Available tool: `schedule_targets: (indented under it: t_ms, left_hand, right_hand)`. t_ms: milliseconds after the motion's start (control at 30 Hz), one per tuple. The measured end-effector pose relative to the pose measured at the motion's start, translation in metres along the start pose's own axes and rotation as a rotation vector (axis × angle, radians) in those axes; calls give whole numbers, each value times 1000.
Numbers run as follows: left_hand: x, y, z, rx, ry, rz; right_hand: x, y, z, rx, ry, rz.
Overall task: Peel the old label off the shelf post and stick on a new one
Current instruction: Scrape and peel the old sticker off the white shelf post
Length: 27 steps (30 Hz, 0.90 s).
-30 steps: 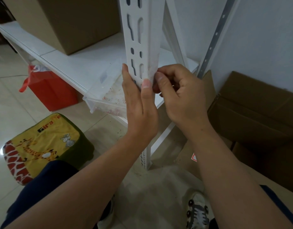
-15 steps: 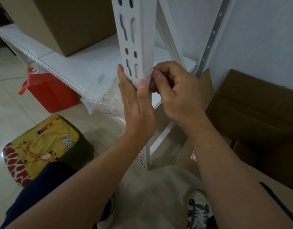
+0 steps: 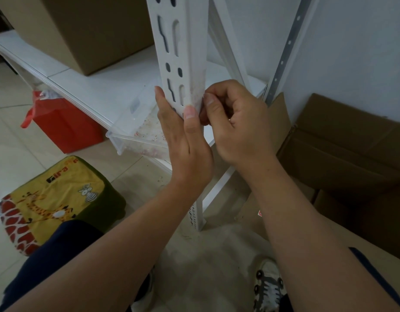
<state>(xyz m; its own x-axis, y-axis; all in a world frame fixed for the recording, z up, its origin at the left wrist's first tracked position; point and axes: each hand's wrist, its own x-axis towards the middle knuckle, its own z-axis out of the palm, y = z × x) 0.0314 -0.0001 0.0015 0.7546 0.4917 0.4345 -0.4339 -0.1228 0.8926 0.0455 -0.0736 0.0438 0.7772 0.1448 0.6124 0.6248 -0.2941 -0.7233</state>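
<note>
A white slotted shelf post (image 3: pixel 183 48) rises through the middle of the view. My left hand (image 3: pixel 183 140) is wrapped around it from the left, thumb pressed on its front corner. On the post's right face, just above that thumb, is a patch of faint reddish label residue (image 3: pixel 197 91). My right hand (image 3: pixel 237 122) is curled against that face, thumb and forefinger pinched at the residue's lower edge. Whatever is between those fingers is too small to make out.
A clear plastic bin (image 3: pixel 136 131) with red and white scraps sits on the white shelf (image 3: pixel 99 86) left of the post. A cardboard box (image 3: pixel 86 30) stands farther back. Flattened cartons (image 3: pixel 343 149) lean at the right. A red bag (image 3: pixel 66 122) and a giraffe-print stool (image 3: pixel 50 203) are on the floor.
Both hands have stayed at the same spot on the post. The right hand's fingers have shifted slightly against the residue patch; the view has moved a little.
</note>
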Motion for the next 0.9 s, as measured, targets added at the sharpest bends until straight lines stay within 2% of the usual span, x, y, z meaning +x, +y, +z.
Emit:
schedule_targets:
  t_ms: [433, 633, 900]
  left_hand:
    - [0, 2, 0, 27, -9, 22]
    - [-2, 3, -4, 73, -35, 7]
    - [-1, 2, -4, 70, -25, -2]
  right_hand:
    - [-2, -4, 3, 96, 27, 92]
    - [-3, -9, -4, 453, -31, 302]
    - [-1, -12, -3, 290, -22, 225]
